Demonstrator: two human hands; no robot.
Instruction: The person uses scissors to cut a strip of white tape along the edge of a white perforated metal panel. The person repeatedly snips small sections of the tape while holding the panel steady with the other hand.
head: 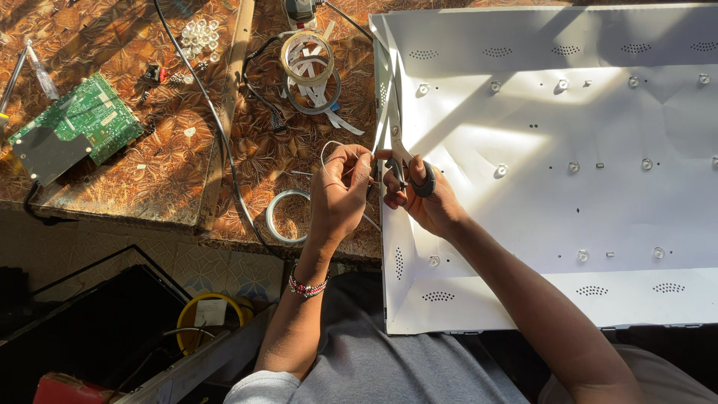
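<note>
Scissors [407,166] sit in my right hand [420,196], fingers through the dark handle loop and curled shut around it, blades pointing up along the left edge of the white panel [568,202]. My left hand [340,191] is just beside them, its fingertips pressed together on a thin white wire [326,150] that loops up and back over the knuckles. The two hands almost meet at the fingertips, over the spot where the patterned brown worktop [164,164] ends and the panel begins. I cannot tell whether the blades are touching the wire.

I see a beaded band [307,286] on my left wrist. The white panel fills the right half of the view, lying flat, with small round lenses [500,170] set in rows and clusters of vent holes near its edges; sunlight falls across it in a bright patch.

On the worktop, above my hands, two rolls of tape [307,60] lie stacked with loose white strips trailing from them. Another roll [283,217] lies near my left wrist. A black cable [213,112] runs down across the top. Far left lies a green circuit board [78,123], with a screwdriver [39,71] beyond it, and a handful of small clear lenses [200,37] sits near the upper edge.
</note>
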